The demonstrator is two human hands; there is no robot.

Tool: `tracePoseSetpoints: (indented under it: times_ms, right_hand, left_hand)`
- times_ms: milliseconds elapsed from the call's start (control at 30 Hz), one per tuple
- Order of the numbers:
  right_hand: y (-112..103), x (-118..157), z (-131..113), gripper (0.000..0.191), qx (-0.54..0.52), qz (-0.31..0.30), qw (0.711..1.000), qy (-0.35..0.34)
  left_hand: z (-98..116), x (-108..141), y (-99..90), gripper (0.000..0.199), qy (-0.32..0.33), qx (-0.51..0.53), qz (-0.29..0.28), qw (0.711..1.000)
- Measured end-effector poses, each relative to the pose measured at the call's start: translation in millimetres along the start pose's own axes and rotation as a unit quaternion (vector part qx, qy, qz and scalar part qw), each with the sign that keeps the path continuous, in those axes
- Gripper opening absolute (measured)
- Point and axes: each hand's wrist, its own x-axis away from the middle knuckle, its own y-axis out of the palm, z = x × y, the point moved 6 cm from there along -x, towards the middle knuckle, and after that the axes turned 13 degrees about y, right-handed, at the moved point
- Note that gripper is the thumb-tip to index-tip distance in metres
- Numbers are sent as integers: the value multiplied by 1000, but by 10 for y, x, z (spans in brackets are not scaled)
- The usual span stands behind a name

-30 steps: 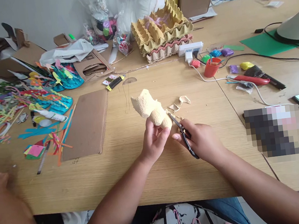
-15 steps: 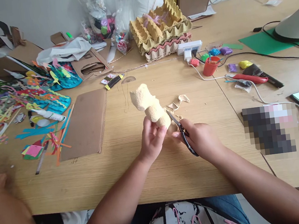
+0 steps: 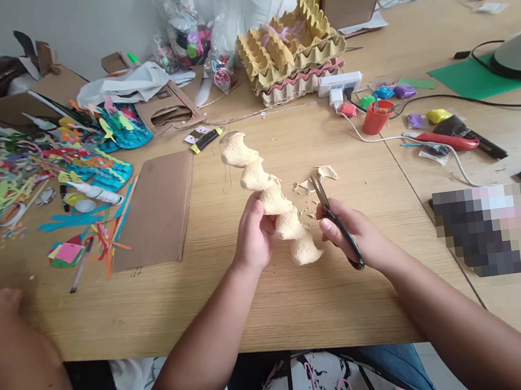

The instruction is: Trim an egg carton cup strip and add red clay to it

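My left hand [image 3: 254, 232] grips a strip of egg carton [image 3: 276, 200] by its middle, thumb on top. The pale yellow strip is a row of several cups and slants over the table, its lower end towards me. In my right hand [image 3: 351, 228] is a pair of black-handled scissors [image 3: 334, 214], blades pointing up and away, apart from the strip. Torn carton scraps [image 3: 327, 173] and small crumbs lie on the table just beyond the scissors.
Stacked egg trays [image 3: 290, 52] stand at the back. Left of my hands lies a cardboard sheet [image 3: 153, 211], with paper strips and colourful crafts beyond. A red cup [image 3: 377, 118], a power strip [image 3: 342, 82] and a white cable are on the right. Another person's arm [image 3: 14, 352] rests at far left.
The egg carton strip has been turned so its whole length shows. The scissors have moved away from it to the right, and their blades have swung to point more upright.
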Motion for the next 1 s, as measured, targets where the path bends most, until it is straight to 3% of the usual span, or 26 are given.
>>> tracePoseSetpoints:
  times_ms: [133,300,433,567,700,800,900,1000]
  right_hand:
    - [43,-21,-21,40,-133,4,991,-18]
    - [35,-52,41,39,-309,21,950,-45]
    - [76,-34,25,41,-342,-22,939,-42]
    - [131,-27,44,46,-357,-31,933,-9]
    - [150,-34,62,44,-349,-14,937,-1]
    - [61,-27,57,37,-304,44,952,-14]
    - [-76,-33,63,33,-219,101,970,-33]
    - [-196,-73,93,32,-68,153,985,-40]
  left_hand:
    - [-23,45,108,52,-104,40,-29,993]
    - [-101,145,222,48,-157,55,-103,981]
    - [-174,225,303,51,-169,60,-169,969]
    - [-232,260,308,50,-184,66,-168,966]
    - [-257,262,301,47,-190,70,-164,966]
    - [-247,231,267,45,-186,58,-133,972]
    - [-206,187,226,45,-187,54,-90,977]
    - [-151,140,184,43,-190,63,-50,978]
